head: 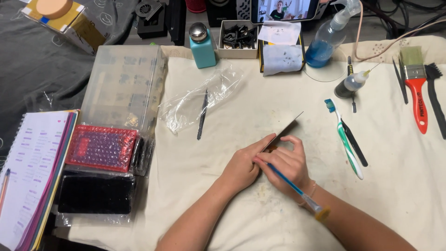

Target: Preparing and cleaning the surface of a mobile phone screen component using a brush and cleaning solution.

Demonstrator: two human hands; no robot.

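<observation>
Now your left hand (241, 167) grips the thin panel (283, 131) on edge. Your right hand (285, 162) is closed on the blue brush (290, 186); keep the strokes light.

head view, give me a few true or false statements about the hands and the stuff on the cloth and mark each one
1. Both hands meet on a thin dark panel tilted up on its edge. True.
2. The right hand holds a thin blue tool. True.
3. The left hand holds the toothbrush. False: the toothbrush lies on the white cloth, right of the hands.
4. The red-handled paintbrush lies left of the hands. False: it is at the far right.
5. The clear plastic bag lies on the cloth beyond the hands, untouched. True.
</observation>
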